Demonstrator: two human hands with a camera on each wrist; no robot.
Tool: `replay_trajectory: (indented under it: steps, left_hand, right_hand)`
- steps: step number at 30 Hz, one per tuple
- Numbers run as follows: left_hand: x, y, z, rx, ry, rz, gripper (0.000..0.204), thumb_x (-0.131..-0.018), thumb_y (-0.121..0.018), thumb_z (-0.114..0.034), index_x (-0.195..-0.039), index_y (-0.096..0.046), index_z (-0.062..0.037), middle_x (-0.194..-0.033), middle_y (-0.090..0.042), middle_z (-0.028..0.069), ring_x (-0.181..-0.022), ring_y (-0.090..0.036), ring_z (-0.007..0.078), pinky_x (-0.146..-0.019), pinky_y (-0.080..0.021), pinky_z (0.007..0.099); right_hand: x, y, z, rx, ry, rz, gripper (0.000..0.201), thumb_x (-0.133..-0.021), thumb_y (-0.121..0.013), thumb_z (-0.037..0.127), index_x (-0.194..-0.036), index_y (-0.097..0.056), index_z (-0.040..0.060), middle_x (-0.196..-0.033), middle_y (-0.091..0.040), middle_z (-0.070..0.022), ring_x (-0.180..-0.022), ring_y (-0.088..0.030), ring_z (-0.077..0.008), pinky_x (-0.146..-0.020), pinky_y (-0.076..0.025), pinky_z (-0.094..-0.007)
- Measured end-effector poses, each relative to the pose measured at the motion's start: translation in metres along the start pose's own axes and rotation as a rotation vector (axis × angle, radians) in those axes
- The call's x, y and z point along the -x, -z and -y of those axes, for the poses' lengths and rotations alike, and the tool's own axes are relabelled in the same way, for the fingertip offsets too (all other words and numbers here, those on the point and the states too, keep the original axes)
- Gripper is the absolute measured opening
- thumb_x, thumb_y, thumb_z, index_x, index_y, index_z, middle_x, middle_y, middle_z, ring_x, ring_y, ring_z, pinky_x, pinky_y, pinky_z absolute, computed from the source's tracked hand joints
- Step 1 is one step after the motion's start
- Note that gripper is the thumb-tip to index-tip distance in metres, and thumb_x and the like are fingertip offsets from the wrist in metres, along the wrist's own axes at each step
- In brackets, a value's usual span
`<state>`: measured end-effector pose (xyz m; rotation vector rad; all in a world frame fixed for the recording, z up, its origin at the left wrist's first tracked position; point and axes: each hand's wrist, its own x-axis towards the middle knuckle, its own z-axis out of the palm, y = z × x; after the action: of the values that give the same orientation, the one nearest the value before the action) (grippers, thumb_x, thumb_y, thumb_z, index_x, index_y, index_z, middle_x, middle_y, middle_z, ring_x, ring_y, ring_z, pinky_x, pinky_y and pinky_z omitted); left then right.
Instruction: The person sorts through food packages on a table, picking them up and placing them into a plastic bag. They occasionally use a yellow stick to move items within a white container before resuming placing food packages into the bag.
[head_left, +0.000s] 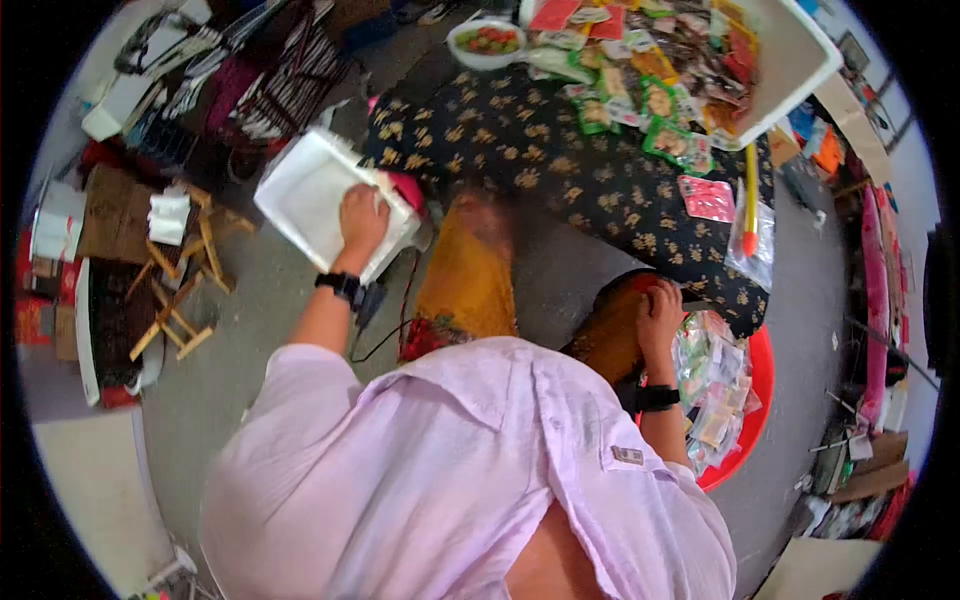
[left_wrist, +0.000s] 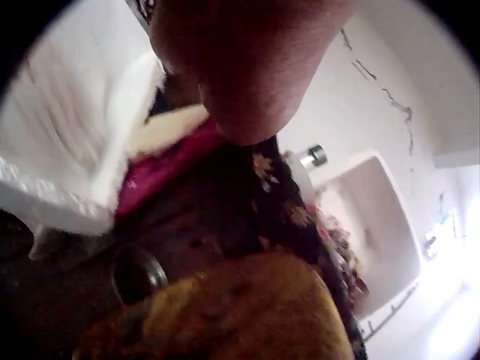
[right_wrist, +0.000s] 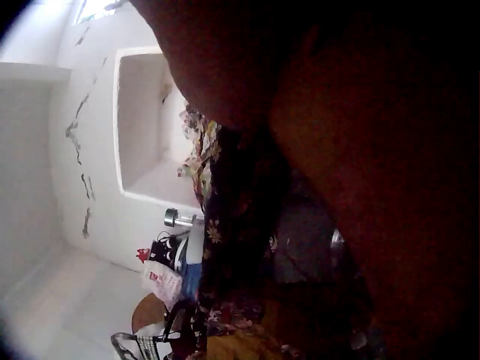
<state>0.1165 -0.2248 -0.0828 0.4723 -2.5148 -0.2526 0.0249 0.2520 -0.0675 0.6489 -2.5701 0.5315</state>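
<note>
Head, left hand (head_left: pixel 364 222): at white box (head_left: pixel 308 200), fingers unclear
Right hand (head_left: pixel 660 320): on knee, fingers bent
Packets (head_left: pixel 680 146): some in red tub (head_left: pixel 764 375), many on tablecloth (head_left: pixel 450 130); progress unclear

Head view: foam tub (head_left: pixel 800 85) cut off by top edge; print on pkts (head_left: pixel 655 95) too sm. to read; red basin (head_left: pixel 765 385) part. hidden behind R forearm; L trouser leg (head_left: pixel 465 270) blurred nr. knee. L wrist view: L hand (left_wrist: pixel 247 67) blurred, cut off at top. R wrist view: R hand (right_wrist: pixel 322 112) v. dark, fingers indistinct.
</note>
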Motion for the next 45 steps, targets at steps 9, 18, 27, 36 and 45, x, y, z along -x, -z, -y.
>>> replay_trajectory:
  steps: [9, 18, 27, 36, 45]
  left_hand:
    - [0.040, -0.013, 0.097, -0.267, 0.423, 0.675, 0.033, -0.072, -0.046, -0.023, -0.100, -0.050, -0.0058, -0.102, -0.051, 0.0180, -0.096, -0.047, 0.0335, -0.079, -0.039, 0.0427]
    - [0.030, -0.014, 0.098, -0.305, 0.410, 0.610, 0.028, -0.076, -0.043, -0.024, -0.095, -0.051, -0.0047, -0.095, -0.054, 0.0180, -0.089, -0.052, 0.0326, -0.074, -0.042, 0.0407]
    - [0.017, -0.014, 0.109, -0.314, 0.440, 0.663, 0.026, -0.077, -0.040, -0.019, -0.094, -0.054, -0.0049, -0.093, -0.055, 0.0175, -0.088, -0.053, 0.0315, -0.076, -0.042, 0.0389]
    - [0.021, -0.018, 0.126, -0.305, 0.365, 0.712, 0.030, -0.073, -0.043, -0.017, -0.099, -0.051, -0.0062, -0.097, -0.053, 0.0179, -0.090, -0.050, 0.0339, -0.079, -0.039, 0.0401]
    - [0.034, -0.056, 0.183, -0.228, 0.006, 0.630, 0.017, -0.070, -0.045, -0.014, -0.067, -0.054, 0.0005, -0.073, -0.054, 0.0204, -0.073, -0.051, 0.0366, -0.067, -0.041, 0.0428]
  right_hand:
    - [-0.002, -0.003, 0.000, 0.014, 0.023, -0.008, 0.016, -0.067, -0.055, 0.009, -0.081, -0.052, 0.0019, -0.092, -0.054, -0.0129, -0.093, -0.046, -0.0330, -0.082, -0.036, -0.0395]
    - [-0.003, -0.002, 0.001, 0.015, 0.007, 0.026, 0.014, -0.068, -0.053, 0.007, -0.080, -0.052, 0.0010, -0.093, -0.053, -0.0131, -0.094, -0.046, -0.0329, -0.083, -0.035, -0.0401]
    - [-0.006, -0.006, 0.004, 0.015, -0.001, 0.026, 0.016, -0.067, -0.053, 0.009, -0.081, -0.053, 0.0004, -0.094, -0.053, -0.0126, -0.094, -0.046, -0.0328, -0.080, -0.037, -0.0389]
    - [-0.006, -0.008, 0.006, 0.055, -0.005, 0.015, 0.016, -0.065, -0.055, 0.010, -0.079, -0.054, 0.0026, -0.092, -0.054, -0.0100, -0.092, -0.048, -0.0298, -0.076, -0.039, -0.0376]
    - [-0.004, -0.016, -0.001, 0.003, -0.025, -0.037, 0.015, -0.062, -0.056, 0.012, -0.076, -0.055, 0.0078, -0.090, -0.054, -0.0067, -0.090, -0.048, -0.0277, -0.071, -0.040, -0.0371]
